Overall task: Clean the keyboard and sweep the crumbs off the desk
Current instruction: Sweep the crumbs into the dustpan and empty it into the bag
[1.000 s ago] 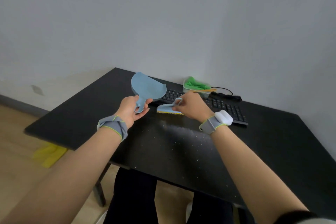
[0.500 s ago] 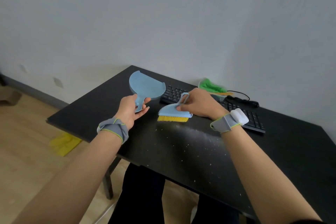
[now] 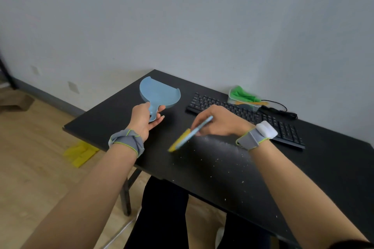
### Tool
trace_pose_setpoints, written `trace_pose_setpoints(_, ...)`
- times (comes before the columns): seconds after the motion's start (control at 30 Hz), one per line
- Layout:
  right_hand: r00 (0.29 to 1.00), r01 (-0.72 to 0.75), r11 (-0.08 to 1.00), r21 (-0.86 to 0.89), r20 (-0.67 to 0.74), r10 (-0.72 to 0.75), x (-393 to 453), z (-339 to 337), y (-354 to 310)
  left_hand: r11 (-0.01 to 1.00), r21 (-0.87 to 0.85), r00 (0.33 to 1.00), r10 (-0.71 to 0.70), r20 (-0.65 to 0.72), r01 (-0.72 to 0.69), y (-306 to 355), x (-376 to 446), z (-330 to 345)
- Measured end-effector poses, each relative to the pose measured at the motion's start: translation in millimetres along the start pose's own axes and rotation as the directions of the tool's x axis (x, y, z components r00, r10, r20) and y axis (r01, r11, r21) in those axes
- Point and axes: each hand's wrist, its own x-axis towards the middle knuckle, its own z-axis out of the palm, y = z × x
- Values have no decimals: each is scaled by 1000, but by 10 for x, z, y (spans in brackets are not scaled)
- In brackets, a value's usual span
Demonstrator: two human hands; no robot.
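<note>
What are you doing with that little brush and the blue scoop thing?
A person is cleaning crumbs off a black desk. The left hand holds a blue dustpan by its handle, lifted at the desk's left end. The right hand grips a small blue brush with yellow bristles, tilted down toward the desk. Pale crumbs are scattered in front of the keyboard, so they have not been swept into the pan yet.

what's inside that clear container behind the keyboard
The clear container behind the keyboard holds a green cloth and an orange tool; anything beneath the cloth is hidden.
</note>
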Motion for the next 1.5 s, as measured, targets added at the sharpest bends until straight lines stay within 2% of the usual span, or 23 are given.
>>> trace_pose_setpoints(0.13, 989, -132, 991, 3, 73, 132, -335, -235, 256, 1000, -18, 1000, -22, 12, 23, -46, -53, 43)
trace_pose_setpoints(0.23, 984, -172, 980, 95, -25, 175, -507, -417, 365, 999, -36, 1000, -19, 20, 20, -66, -72, 68)
trace_pose_setpoints(0.33, 989, -57, 960, 276, -114, 92, -458, -383, 216, 999, -35, 999, -25, 28, 26, -86, -79, 100)
trace_pose_setpoints(0.47, 993, 114, 927, 357, -29, -111, -186, 37, -194, 999, -34, 998, -36, 42, 37, -95, -116, 135)
trace_pose_setpoints(0.57, 981, 169, 920, 353, 30, -191, -78, 313, -233, 999, -26, 999, -36, 31, 36, -112, -131, 108)
trace_pose_setpoints(0.63, 981, 164, 929, 331, 45, -189, -131, 301, -123, 999, -22, 999, -41, 25, 42, -116, -138, 79)
trace_pose_setpoints(0.77, 993, 57, 964, 261, 85, -82, -435, -20, 215, 998, -13, 998, -53, 26, 53, -161, -146, 60)
trace_pose_setpoints(0.87, 999, 28, 969, 244, 10, -31, -578, -248, 371, 998, -15, 997, -67, 46, 68, -217, -154, 115)
trace_pose_setpoints(0.97, 993, 105, 924, 367, -97, -74, -534, -189, 284, 996, -10, 995, -86, 57, 87, -277, -172, 205)
trace_pose_setpoints(1.1, 985, 168, 897, 409, -35, -169, -405, 106, 194, 996, -2, 993, -92, 73, 93, -335, -221, 298)
trace_pose_setpoints(1.3, 999, -28, 953, 303, -19, 35, -797, -222, 631, 996, 20, 990, -83, 110, 81, -404, -238, 296)
trace_pose_setpoints(1.4, 982, -12, 928, 373, -169, 81, -894, -392, 711, 996, 32, 989, -85, 123, 81, -452, -245, 341)
trace_pose_setpoints(1.5, 953, 27, 884, 467, -280, 118, -690, -291, 638, 996, 36, 987, -89, 133, 85, -488, -271, 378)
